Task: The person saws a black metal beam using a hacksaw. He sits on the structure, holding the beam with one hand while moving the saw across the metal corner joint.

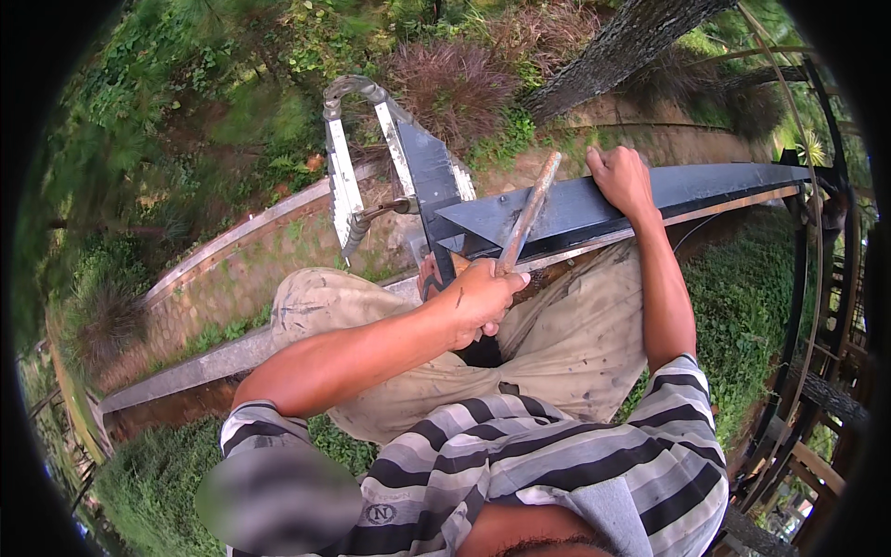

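Observation:
My left hand (pixel 484 299) is closed round the lower end of a rusty metal bar (pixel 532 212), which slants up and to the right across a dark beam (pixel 566 211). My right hand (pixel 624 184) is curled over the beam's far edge, knuckles up, and its fingertips are partly hidden. Close to my left hand, the beam's pointed left end meets a dark post (pixel 434 176). A small orange-brown piece (pixel 458 264) shows beside the left hand, its kind unclear.
White slats (pixel 342 176) and a bent pipe (pixel 355 85) join the post. Below me runs a low wall ledge (pixel 190 373) along a stone-paved path (pixel 223 272). A tree trunk (pixel 617 60) rises beyond the beam; dark framing (pixel 840 269) stands at right. Green plants (pixel 742 306) grow below.

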